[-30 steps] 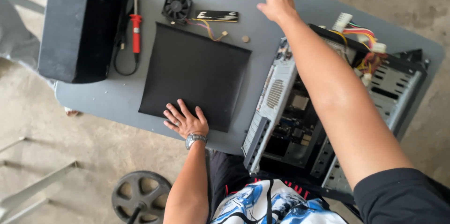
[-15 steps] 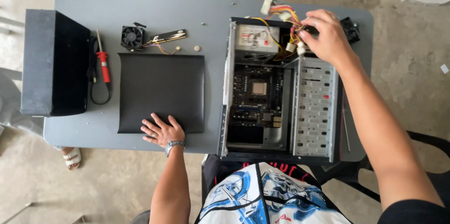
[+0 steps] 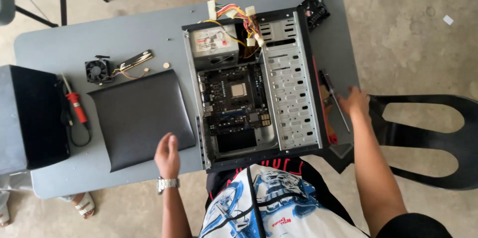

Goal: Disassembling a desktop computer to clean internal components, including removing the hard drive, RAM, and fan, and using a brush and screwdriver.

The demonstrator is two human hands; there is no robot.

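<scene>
Fan with loose wires at table far left, coin just beside. Red-handled soldering iron against black box. Second fan at far corner. Black chair on concrete floor.

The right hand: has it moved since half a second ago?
Yes. The right hand was at the coloured wire bundle in the open grey computer case; now it is outside the case's right wall, by the long thin screwdriver.

Grey table carries open computer case, black panel, fan
</scene>
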